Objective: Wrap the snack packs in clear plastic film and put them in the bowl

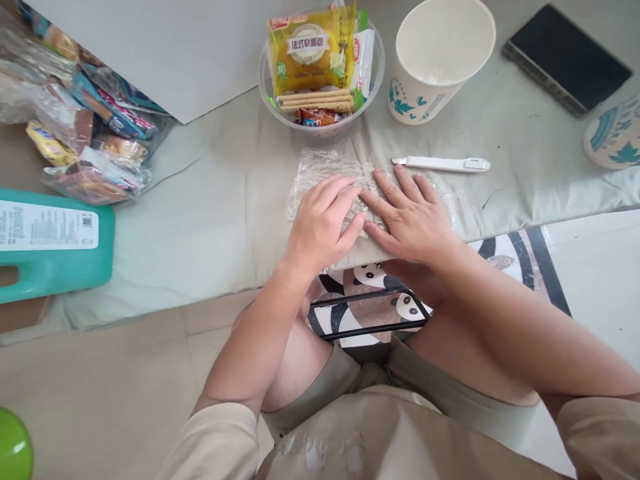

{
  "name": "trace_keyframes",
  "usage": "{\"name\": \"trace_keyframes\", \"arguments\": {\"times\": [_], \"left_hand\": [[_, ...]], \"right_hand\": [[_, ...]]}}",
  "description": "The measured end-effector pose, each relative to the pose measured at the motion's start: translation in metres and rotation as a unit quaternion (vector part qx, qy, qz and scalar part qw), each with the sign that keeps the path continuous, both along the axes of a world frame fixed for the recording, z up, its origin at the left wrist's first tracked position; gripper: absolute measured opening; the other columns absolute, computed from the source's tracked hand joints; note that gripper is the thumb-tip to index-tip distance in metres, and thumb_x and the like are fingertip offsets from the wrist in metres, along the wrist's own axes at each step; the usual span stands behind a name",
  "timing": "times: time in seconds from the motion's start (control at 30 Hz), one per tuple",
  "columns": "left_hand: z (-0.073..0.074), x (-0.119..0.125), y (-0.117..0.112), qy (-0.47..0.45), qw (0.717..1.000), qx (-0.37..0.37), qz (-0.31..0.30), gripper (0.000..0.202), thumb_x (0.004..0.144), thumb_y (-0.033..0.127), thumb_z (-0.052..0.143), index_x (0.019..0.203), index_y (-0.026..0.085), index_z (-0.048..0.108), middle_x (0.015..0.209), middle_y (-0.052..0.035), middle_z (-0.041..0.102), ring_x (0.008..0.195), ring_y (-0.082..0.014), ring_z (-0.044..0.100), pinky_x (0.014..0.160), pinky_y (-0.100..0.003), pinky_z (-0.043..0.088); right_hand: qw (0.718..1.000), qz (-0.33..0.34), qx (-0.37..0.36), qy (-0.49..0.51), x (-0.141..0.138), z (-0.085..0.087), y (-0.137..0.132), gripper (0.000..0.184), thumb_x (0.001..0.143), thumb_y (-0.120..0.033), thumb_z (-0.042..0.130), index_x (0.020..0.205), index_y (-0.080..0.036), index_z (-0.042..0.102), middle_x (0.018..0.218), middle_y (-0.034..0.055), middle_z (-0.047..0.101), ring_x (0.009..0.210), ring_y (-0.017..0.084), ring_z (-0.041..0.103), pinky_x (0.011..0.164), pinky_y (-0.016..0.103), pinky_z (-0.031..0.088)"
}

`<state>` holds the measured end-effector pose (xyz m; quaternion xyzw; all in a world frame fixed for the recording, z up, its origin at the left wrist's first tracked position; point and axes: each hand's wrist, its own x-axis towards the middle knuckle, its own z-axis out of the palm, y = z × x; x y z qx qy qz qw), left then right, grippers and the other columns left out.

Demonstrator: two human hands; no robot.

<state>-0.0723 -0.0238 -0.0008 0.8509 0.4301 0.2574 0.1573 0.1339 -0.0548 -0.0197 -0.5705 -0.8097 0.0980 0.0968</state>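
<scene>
A crumpled sheet of clear plastic wrap (325, 167) lies on the pale green cloth (215, 213) near its front edge. My left hand (323, 223) rests flat on the wrap with its fingers stretched out. My right hand (407, 217) lies flat beside it on the same sheet, fingers spread, fingertips touching those of the left. Neither hand holds anything. Just behind the wrap stands a clear plastic bowl (376, 73) filled with snack packets, a yellow bread packet (311, 50) on top.
A white pen-like tool (443, 163) lies right of the wrap. Behind it stands a white paper cup (435, 63), a dark tablet (567, 57), another cup (615, 137) at the right edge. Bagged snacks (85, 127) and a teal jug (55, 243) sit left.
</scene>
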Motion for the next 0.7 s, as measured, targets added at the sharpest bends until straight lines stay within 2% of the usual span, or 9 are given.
{"name": "trace_keyframes", "arguments": {"times": [0.1, 0.2, 0.27, 0.33, 0.4, 0.43, 0.5, 0.6, 0.7], "left_hand": [[-0.01, 0.0, -0.002, 0.013, 0.997, -0.005, -0.079, 0.039, 0.094, 0.034, 0.065, 0.129, 0.018, 0.065, 0.142, -0.0138, 0.066, 0.141, -0.0316, 0.057, 0.121, -0.049, 0.046], [-0.011, 0.005, -0.011, 0.031, 0.993, 0.011, -0.117, 0.032, 0.092, 0.032, 0.068, 0.121, 0.016, 0.069, 0.132, -0.0138, 0.071, 0.133, -0.03, 0.063, 0.114, -0.046, 0.051], [-0.008, 0.017, -0.022, 0.06, 0.99, 0.01, -0.127, 0.04, 0.094, 0.036, 0.069, 0.127, 0.014, 0.068, 0.137, -0.0149, 0.07, 0.137, -0.0308, 0.061, 0.116, -0.047, 0.049], [-0.006, 0.034, -0.035, 0.097, 0.985, 0.006, -0.139, 0.055, 0.092, 0.039, 0.072, 0.14, 0.013, 0.062, 0.149, -0.0152, 0.064, 0.146, -0.0315, 0.054, 0.122, -0.048, 0.044], [-0.008, 0.051, -0.045, 0.135, 0.98, 0.01, -0.142, 0.055, 0.094, 0.031, 0.07, 0.145, 0.015, 0.059, 0.155, -0.0123, 0.06, 0.148, -0.0295, 0.052, 0.122, -0.046, 0.043], [-0.011, 0.058, -0.049, 0.148, 0.98, 0.015, -0.133, 0.049, 0.095, 0.025, 0.067, 0.143, 0.017, 0.061, 0.155, -0.0105, 0.06, 0.148, -0.0282, 0.053, 0.12, -0.045, 0.044], [-0.016, 0.067, -0.052, 0.143, 0.983, 0.033, -0.114, 0.031, 0.098, 0.017, 0.059, 0.126, 0.019, 0.07, 0.146, -0.008, 0.068, 0.142, -0.0262, 0.059, 0.114, -0.043, 0.048], [-0.024, 0.067, -0.05, 0.067, 0.989, 0.062, -0.112, 0.019, 0.1, 0.017, 0.054, 0.097, 0.019, 0.074, 0.122, -0.0064, 0.078, 0.126, -0.0246, 0.069, 0.107, -0.041, 0.052], [-0.026, 0.056, -0.043, -0.081, 0.991, 0.02, -0.101, 0.019, 0.098, 0.02, 0.055, 0.087, 0.019, 0.071, 0.108, -0.0067, 0.08, 0.108, -0.0212, 0.074, 0.099, -0.039, 0.056]], "right_hand": [[0.999, -0.006, -0.018, 0.031, 0.002, 0.002, 0.002, 0.06, 0.101, -0.048, 0.047, 0.158, -0.027, 0.051, 0.17, 0.0086, 0.04, 0.161, 0.04, 0.03, 0.13, 0.065, 0.02], [0.986, -0.03, -0.039, 0.157, 0.014, 0.006, 0.01, 0.055, 0.099, -0.036, 0.044, 0.15, -0.022, 0.057, 0.166, 0.0094, 0.048, 0.159, 0.037, 0.035, 0.129, 0.064, 0.026], [0.952, -0.083, -0.027, 0.293, 0.024, 0.007, 0.015, 0.05, 0.097, -0.03, 0.04, 0.14, -0.02, 0.063, 0.158, 0.0101, 0.057, 0.155, 0.032, 0.044, 0.128, 0.058, 0.032], [0.904, -0.132, -0.003, 0.406, 0.034, 0.004, 0.02, 0.043, 0.098, -0.029, 0.038, 0.129, -0.022, 0.066, 0.147, 0.0102, 0.066, 0.148, 0.028, 0.053, 0.127, 0.053, 0.037], [0.87, -0.16, 0.02, 0.466, 0.039, 0.0, 0.023, 0.038, 0.098, -0.031, 0.037, 0.121, -0.024, 0.068, 0.139, 0.01, 0.07, 0.143, 0.028, 0.058, 0.125, 0.053, 0.04], [0.863, -0.167, 0.026, 0.477, 0.041, -0.002, 0.024, 0.036, 0.098, -0.031, 0.038, 0.118, -0.025, 0.068, 0.136, 0.0093, 0.071, 0.141, 0.028, 0.059, 0.125, 0.054, 0.04], [0.854, -0.179, 0.042, 0.487, 0.041, -0.003, 0.024, 0.033, 0.097, -0.031, 0.039, 0.111, -0.027, 0.069, 0.131, 0.0076, 0.074, 0.14, 0.028, 0.061, 0.124, 0.057, 0.041], [0.838, -0.185, 0.063, 0.509, 0.044, 0.002, 0.025, 0.029, 0.094, -0.03, 0.043, 0.103, -0.027, 0.071, 0.125, 0.0063, 0.077, 0.137, 0.028, 0.063, 0.124, 0.058, 0.042], [0.769, -0.208, 0.06, 0.602, 0.055, 0.012, 0.03, 0.025, 0.085, -0.028, 0.048, 0.096, -0.023, 0.07, 0.114, 0.0084, 0.079, 0.127, 0.028, 0.07, 0.125, 0.056, 0.042]]}}
